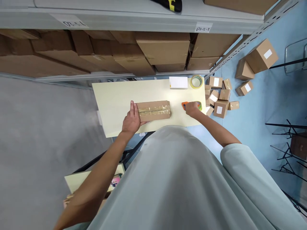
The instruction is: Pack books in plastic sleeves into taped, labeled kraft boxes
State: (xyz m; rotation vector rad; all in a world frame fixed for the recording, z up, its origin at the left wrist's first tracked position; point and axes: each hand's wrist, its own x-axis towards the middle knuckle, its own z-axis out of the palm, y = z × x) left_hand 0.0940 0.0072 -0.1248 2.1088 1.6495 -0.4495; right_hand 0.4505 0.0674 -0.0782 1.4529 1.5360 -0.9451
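Taped carton pinned flat on the packing table, tape dispenser gripped alongside.

The pale table (115, 102) stands against the shelving (144, 22) stacked with cartons; near its middle lies the taped cardboard box (154, 111), long axis running left to right, tape seam facing up. The left hand (131, 120) lies spread over its left end, fingers curled over the far edge, seemingly to steady it. The right hand (192, 109) closes around an orange tape dispenser (185, 105) just right of the box.
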